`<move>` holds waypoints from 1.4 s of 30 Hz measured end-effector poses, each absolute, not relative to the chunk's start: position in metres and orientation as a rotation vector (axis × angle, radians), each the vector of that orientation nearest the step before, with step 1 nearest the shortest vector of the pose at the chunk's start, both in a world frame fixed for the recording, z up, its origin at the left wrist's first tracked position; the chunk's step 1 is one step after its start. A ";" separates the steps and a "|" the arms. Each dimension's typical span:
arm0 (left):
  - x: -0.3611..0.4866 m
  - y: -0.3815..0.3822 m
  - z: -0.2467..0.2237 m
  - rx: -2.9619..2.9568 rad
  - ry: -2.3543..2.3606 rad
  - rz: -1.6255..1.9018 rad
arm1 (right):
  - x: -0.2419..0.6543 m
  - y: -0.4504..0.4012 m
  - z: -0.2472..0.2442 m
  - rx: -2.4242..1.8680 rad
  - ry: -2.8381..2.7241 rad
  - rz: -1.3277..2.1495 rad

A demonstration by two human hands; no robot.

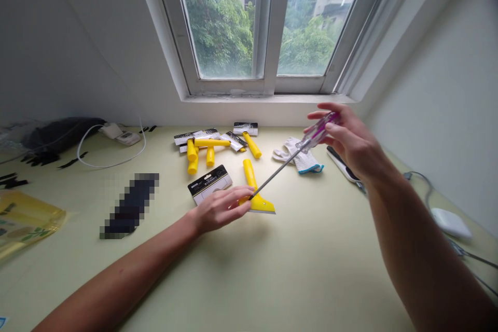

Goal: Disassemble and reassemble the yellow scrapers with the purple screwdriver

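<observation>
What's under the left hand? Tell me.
A yellow scraper lies under the left hand, blade showing; the fingers hide where its handle meets the blade.

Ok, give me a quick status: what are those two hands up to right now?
Right hand: gripping purple-handled screwdriver, tip angled down at left hand. Left hand: fingers over yellow scraper. Black-and-white packaging card beside left hand.

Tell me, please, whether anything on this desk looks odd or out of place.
Yes: the dark object on the desk, left of the yellow scraper under the left hand, is pixelated, so what it is cannot be made out.
</observation>
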State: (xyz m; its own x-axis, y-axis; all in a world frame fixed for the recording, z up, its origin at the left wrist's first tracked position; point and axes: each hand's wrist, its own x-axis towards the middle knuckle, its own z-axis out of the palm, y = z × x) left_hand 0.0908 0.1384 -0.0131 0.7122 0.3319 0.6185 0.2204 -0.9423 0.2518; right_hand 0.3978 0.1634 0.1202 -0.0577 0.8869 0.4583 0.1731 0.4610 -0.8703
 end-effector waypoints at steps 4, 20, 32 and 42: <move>0.097 0.133 -0.001 2.528 0.422 1.111 | 0.406 0.170 0.121 -0.857 -1.416 0.829; 0.083 0.144 0.087 1.252 0.406 0.980 | 0.415 0.179 0.095 -0.813 -1.183 1.197; 0.075 0.140 0.069 0.911 0.381 0.949 | 0.401 0.140 0.044 -1.040 -1.187 1.149; 0.078 0.154 0.054 0.849 0.622 0.979 | 0.414 0.125 0.019 -1.114 -1.213 1.304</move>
State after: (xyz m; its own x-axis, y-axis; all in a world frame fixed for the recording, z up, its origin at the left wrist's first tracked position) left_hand 0.0779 0.1540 0.0540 0.4351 0.8968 -0.0802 -0.4533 0.2952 0.8411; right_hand 0.4139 0.1249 0.0188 -0.0819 0.9966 0.0027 -0.0751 -0.0034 -0.9972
